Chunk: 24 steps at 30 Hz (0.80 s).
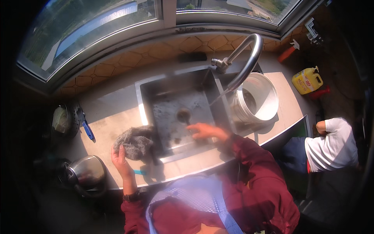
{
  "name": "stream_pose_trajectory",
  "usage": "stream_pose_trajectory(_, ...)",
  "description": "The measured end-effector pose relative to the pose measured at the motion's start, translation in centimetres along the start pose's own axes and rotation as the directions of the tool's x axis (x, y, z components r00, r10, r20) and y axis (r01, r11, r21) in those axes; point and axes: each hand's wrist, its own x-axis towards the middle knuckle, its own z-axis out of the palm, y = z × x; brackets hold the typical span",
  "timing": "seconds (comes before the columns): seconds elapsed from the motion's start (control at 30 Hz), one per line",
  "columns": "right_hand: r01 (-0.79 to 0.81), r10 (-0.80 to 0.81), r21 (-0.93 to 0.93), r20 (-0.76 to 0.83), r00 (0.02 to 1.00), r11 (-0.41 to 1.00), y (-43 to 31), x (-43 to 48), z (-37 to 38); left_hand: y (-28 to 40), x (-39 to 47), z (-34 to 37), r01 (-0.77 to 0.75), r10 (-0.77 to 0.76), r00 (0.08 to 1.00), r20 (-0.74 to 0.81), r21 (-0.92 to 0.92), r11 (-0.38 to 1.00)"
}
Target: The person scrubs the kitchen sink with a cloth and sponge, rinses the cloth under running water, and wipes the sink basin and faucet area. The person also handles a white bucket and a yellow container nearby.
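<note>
My left hand grips a bunched grey cloth at the left rim of a stainless steel sink. Over the basin is my right hand, with nothing in it and its fingers somewhat apart. Below its fingertips lies the round drain. A curved metal faucet arches over the right side, and a thin stream of water runs from its spout into the sink. Beside the sink on the right stands a white plastic bucket.
A metal kettle and a blue-handled knife are on the left counter. To the right are a yellow detergent jug and a red spray bottle. A person in a white shirt is at the right. Windows line the back.
</note>
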Motion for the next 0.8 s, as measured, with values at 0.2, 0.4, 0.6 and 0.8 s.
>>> stream_pose_trajectory(0.2, -0.196, 0.24, -0.245, 0.166, 0.957, 0.95, 8.2, 4.0, 1.3, -1.5, 0.7, -3.5, -0.104, 0.497, 0.859, -0.12, 0.91, 0.401)
stream_pose_trajectory(0.4, -0.342, 0.441, -0.29, 0.431, 0.787, 0.894, 3.4, 4.7, 0.4, -3.7, 0.1, 4.5, 0.092, -0.29, 0.839, 0.461, 0.404, 0.91)
stream_pose_trajectory(0.6, -0.129, 0.214, -0.255, 0.344, 0.914, 0.958, 2.3, 2.1, -2.2, -11.0, 2.5, 15.2, -0.121, -0.567, 0.536, 0.625, 0.722, 0.681)
stream_pose_trajectory(0.8, -0.158, 0.121, -0.203, -0.183, 0.976, 0.966, 1.4, -4.3, -3.2, -16.0, 1.3, 16.8, 0.067, -0.665, 0.53, 0.527, 0.756, 0.652)
